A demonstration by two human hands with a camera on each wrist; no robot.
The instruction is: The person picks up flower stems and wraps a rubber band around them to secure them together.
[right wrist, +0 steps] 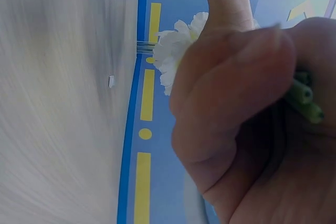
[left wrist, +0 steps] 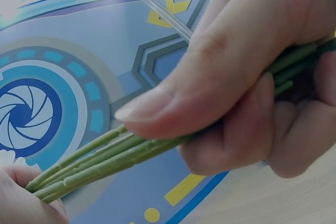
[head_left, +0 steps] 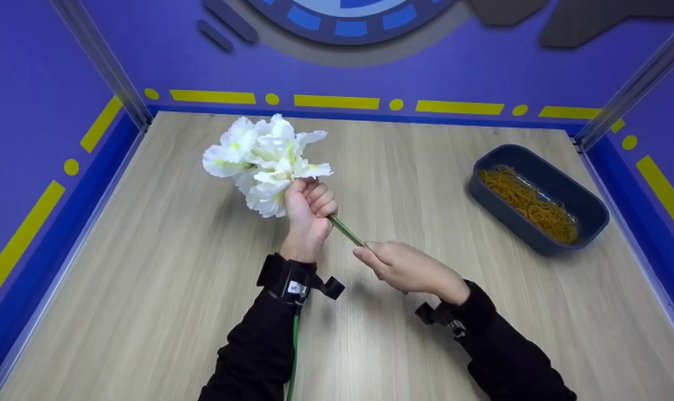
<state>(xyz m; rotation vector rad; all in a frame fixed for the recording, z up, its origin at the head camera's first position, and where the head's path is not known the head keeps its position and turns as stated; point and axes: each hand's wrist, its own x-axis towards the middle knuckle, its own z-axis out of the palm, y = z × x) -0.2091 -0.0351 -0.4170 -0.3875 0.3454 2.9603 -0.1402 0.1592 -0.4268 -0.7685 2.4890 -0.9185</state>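
Note:
A bunch of white artificial flowers (head_left: 264, 159) on green stems (head_left: 347, 229) is held above the wooden table (head_left: 147, 289). My left hand (head_left: 309, 209) grips the stems just under the blooms, fingers curled round them. My right hand (head_left: 398, 267) pinches the lower stem ends a short way down and to the right. In the left wrist view, my left hand (left wrist: 236, 77) wraps the bundled stems (left wrist: 105, 161). The right wrist view has my right hand (right wrist: 236, 119) over the cut stem ends (right wrist: 304, 98), with the flowers (right wrist: 176, 51) behind it.
A dark blue tray (head_left: 504, 220) holding a heap of orange-yellow rubber bands (head_left: 529, 203) sits at the right of the table. Purple walls with yellow markings enclose the table on three sides. Both forearms wear black sleeves and wrist cameras.

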